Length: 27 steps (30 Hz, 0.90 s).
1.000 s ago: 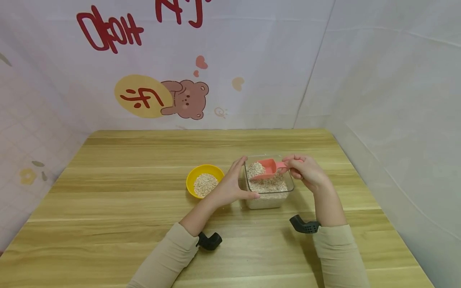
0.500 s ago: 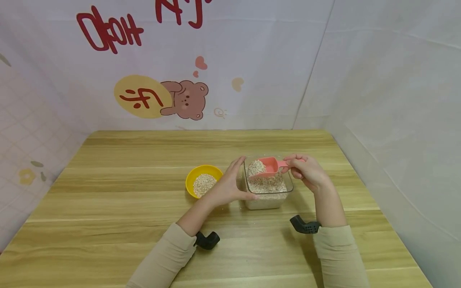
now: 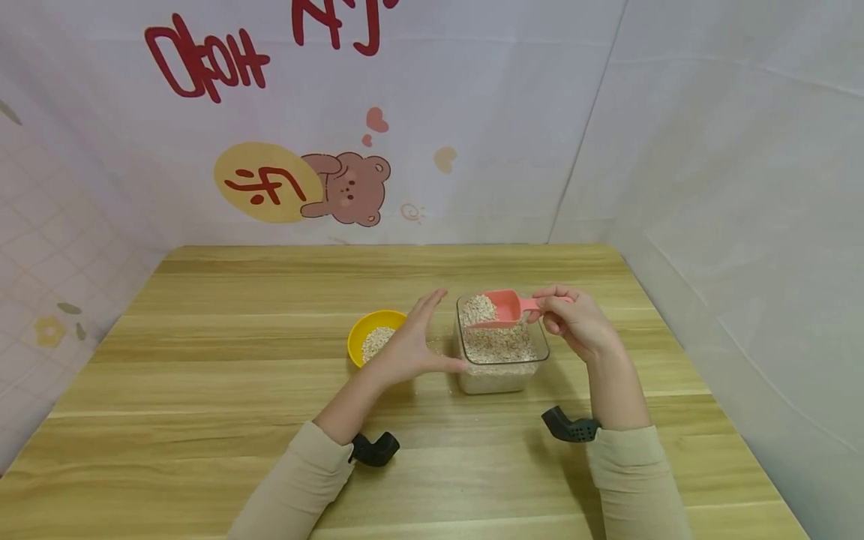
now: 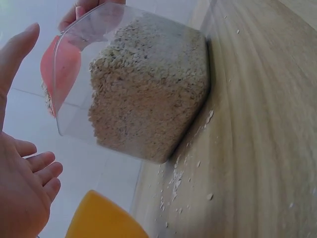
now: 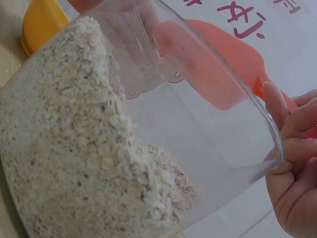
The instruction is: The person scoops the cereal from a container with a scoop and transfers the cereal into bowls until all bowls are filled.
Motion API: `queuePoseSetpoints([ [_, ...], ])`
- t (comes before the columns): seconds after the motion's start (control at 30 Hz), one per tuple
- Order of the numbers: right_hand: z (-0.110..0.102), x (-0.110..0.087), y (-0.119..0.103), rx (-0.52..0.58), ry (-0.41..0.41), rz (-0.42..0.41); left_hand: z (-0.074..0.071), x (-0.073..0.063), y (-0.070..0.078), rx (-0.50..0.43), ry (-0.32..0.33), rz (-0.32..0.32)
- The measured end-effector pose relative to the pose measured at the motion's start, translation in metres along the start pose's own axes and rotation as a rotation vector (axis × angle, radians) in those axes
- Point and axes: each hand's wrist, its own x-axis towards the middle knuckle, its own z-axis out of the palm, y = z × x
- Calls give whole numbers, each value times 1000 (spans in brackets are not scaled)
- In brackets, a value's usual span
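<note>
Wooden table (image 3: pixel 472 480); oats (image 3: pixel 499 345) in clear tub (image 3: pixel 540 340), bowl (image 3: pixel 359 333) and scoop (image 3: pixel 508 307); left grip (image 3: pixel 407 346) outspread, right grip (image 3: pixel 575 319) around scoop

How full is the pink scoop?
Partly full: flakes heap at the front of the scoop, while bare pink shows near its handle.

room type unclear, curtained off | wood-grain table (image 3: pixel 466 472) | printed white sheets (image 3: pixel 502 135)
</note>
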Motion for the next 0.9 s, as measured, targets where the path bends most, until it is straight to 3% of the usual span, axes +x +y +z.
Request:
queuePoseSetpoints([
  [0.63,23,-1,-5,41,60,-17,-38,-12,-8,-8,56,-24],
  [0.9,36,-2,-7,42,74,-16,-48,-22,-21,22,59,-24],
])
